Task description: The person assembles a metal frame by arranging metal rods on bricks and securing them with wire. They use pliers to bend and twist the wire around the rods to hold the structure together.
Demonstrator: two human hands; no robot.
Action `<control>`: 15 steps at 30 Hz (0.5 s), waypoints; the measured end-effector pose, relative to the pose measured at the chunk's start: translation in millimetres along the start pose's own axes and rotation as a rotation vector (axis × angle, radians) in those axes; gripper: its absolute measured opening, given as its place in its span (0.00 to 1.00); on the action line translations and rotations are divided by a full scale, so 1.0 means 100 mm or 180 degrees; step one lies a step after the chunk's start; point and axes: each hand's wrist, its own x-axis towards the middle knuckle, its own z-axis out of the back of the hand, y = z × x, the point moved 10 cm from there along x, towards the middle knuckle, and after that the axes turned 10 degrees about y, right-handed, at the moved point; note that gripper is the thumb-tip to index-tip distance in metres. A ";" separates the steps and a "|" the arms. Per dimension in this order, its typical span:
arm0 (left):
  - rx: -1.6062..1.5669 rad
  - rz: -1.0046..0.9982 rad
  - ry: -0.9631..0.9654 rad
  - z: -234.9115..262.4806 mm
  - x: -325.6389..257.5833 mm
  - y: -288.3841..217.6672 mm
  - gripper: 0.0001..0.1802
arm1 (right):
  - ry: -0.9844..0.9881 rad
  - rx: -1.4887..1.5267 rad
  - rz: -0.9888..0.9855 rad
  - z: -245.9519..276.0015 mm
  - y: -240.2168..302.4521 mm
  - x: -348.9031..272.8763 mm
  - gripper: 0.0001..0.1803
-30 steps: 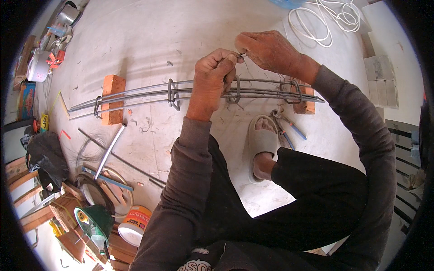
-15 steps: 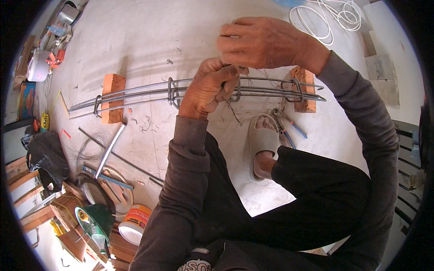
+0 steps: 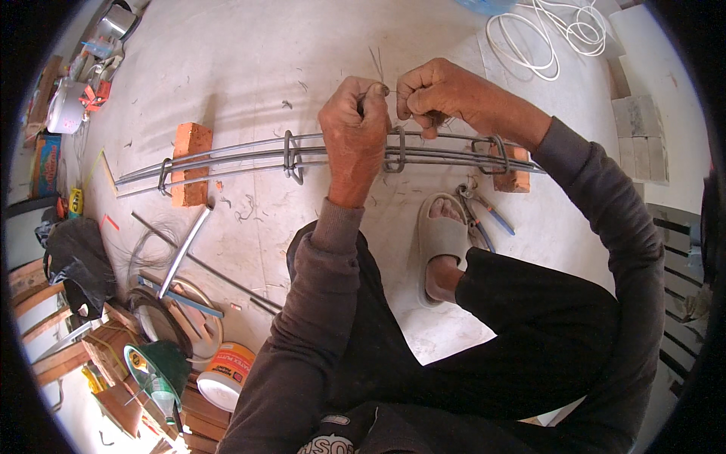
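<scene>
My left hand (image 3: 357, 113) is closed in a pinch on thin tie wire (image 3: 379, 64), whose loose ends stick up above the thumb. Close beside it, my right hand (image 3: 435, 94) has its fingers curled in, and a short stretch of wire seems to span the gap between the hands. Both hands are over a long cage of steel bars (image 3: 249, 156). Square stirrups (image 3: 290, 157) ring the bars at intervals, one of them just below the hands. The cage rests on an orange brick (image 3: 191, 165) at the left and another brick (image 3: 512, 180) at the right.
Blue-handled pincers (image 3: 493, 216) lie beside my sandalled foot (image 3: 442, 234). Metal rods (image 3: 184, 253), a putty bucket (image 3: 225, 371) and a green container (image 3: 159, 378) are at the lower left. White cable (image 3: 522, 49) is coiled at the far right, near grey blocks (image 3: 639, 136).
My right hand has come down and right from above the left hand. My left hand has moved up and turned, and the wire ends now show above it.
</scene>
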 end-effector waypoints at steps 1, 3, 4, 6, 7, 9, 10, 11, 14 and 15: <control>-0.0139 0.0077 0.0011 -0.01 -0.01 0.02 0.08 | -0.0014 -0.0122 -0.0100 -0.01 -0.01 -0.01 0.10; -0.0471 0.0194 0.0227 -0.07 -0.01 0.11 0.09 | -0.0039 -0.0373 -0.0272 -0.01 -0.02 -0.03 0.10; -0.0633 0.0254 0.0333 -0.10 -0.01 0.16 0.10 | -0.0212 -0.0800 0.0006 0.04 0.05 0.00 0.11; -0.1080 0.0566 0.0523 -0.20 -0.01 0.22 0.09 | -0.0602 -0.1661 0.0526 0.13 0.18 -0.02 0.12; -0.1301 0.0724 0.0618 -0.25 -0.02 0.24 0.09 | -0.0743 -0.2135 0.0651 0.18 0.22 -0.04 0.10; -0.1901 0.1219 0.0889 -0.34 -0.06 0.36 0.09 | -0.1014 -0.3071 0.0897 0.18 0.34 -0.06 0.09; -0.2201 0.1469 0.1027 -0.41 -0.10 0.41 0.10 | -0.1048 -0.3082 0.0813 0.22 0.32 -0.06 0.09; -0.2365 0.1522 0.1048 -0.41 -0.11 0.41 0.10 | -0.1074 -0.3089 0.0748 0.24 0.33 -0.05 0.10; -0.2711 0.1588 0.0925 -0.42 -0.12 0.40 0.09 | -0.1210 -0.3236 0.0700 0.24 0.36 -0.05 0.10; -0.2724 0.1547 0.0756 -0.42 -0.12 0.38 0.09 | -0.1264 -0.3307 0.0710 0.22 0.37 -0.06 0.10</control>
